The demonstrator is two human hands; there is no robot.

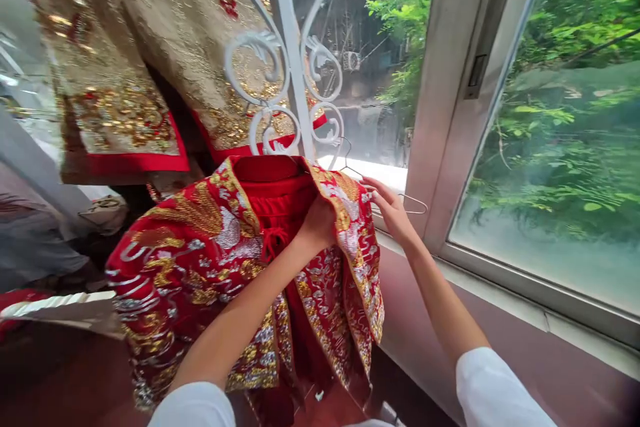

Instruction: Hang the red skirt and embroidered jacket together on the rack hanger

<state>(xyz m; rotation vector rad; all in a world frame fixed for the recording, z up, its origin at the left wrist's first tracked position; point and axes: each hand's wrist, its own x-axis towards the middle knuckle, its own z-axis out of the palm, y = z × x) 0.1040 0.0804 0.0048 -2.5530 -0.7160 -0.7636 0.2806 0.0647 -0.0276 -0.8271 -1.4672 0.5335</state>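
A red jacket with gold and silver embroidery hangs upright before me, its front open over a red gathered skirt with a tied cord. My left hand reaches inside the open front, behind the right-hand panel; its fingers are hidden there. At the jacket's right shoulder, my right hand has its fingertips closed on the edge of the cloth. A thin wire hanger sticks out past that hand. Whether it sits inside the jacket, I cannot tell.
White scrolled metalwork rises behind the jacket. A cream and gold embroidered garment with red hems hangs at upper left. To the right, a sliding window frame stands above a sill. A pale bag-like item lies at left.
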